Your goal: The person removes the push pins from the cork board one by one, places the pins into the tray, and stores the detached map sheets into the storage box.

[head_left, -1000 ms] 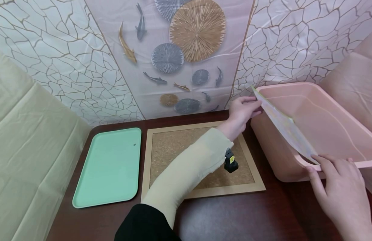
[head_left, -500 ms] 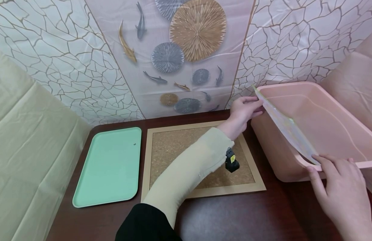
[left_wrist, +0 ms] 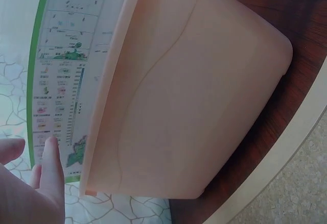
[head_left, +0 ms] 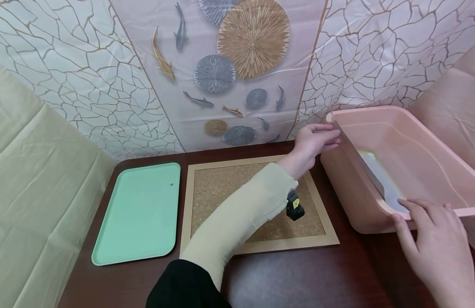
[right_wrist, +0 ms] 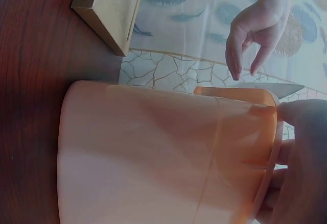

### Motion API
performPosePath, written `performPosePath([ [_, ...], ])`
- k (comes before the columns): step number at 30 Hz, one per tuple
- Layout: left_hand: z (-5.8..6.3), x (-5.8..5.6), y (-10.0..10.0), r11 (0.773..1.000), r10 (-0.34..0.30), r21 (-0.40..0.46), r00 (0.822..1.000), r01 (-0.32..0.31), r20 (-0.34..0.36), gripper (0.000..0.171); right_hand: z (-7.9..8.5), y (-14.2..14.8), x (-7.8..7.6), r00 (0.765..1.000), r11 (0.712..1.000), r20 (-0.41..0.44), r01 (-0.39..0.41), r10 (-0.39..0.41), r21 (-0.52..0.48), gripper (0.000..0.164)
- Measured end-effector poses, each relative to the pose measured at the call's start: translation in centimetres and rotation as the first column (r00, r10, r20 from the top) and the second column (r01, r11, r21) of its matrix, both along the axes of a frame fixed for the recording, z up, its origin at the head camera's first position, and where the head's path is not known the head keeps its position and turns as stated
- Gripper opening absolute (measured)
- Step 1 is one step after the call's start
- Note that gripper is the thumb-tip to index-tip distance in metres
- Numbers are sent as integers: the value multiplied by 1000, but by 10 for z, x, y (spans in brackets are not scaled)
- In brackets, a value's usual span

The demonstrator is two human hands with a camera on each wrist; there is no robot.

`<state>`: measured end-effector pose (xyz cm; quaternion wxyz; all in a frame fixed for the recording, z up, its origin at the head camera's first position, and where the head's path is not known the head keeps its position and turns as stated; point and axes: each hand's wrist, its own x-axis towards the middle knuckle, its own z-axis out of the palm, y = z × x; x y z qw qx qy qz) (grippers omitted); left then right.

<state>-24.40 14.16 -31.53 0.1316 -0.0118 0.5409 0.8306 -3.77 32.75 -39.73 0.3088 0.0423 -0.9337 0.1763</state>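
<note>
A thin printed sheet (head_left: 381,175) leans inside the pink plastic tub (head_left: 337,179). In the left wrist view the sheet (left_wrist: 61,81) shows a green border, small text and green pictures above the tub's rim. My left hand (head_left: 313,143) is beside the tub's far left corner, its fingers extended and holding nothing. My right hand (head_left: 437,244) straddles the near rim, thumb outside and fingers over the inner side. The right wrist view shows its fingers (right_wrist: 288,112) at the rim, partly hidden behind the wall.
A cork board (head_left: 222,188) with a wooden frame lies under my left forearm. To its left is a mint green tray (head_left: 141,214). The dark wooden table (head_left: 299,278) runs up to a patterned cloth (head_left: 241,102) at the back.
The sheet has left my left hand's fingers and dropped lower into the tub. Both hands have stayed nearly where they were.
</note>
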Motion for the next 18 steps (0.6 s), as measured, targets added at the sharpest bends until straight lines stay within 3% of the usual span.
performPosePath([
  [11, -7, -2, -19, 993, -114, -20, 993, 114, -6, 30, 2, 1, 1, 1000, 1000, 15, 1, -1, 6, 39],
  [18, -13, -2, -42, 977, -213, -27, 977, 213, 8, 31, 3, 1, 2, 1000, 1000, 16, -13, 13, -9, 38],
])
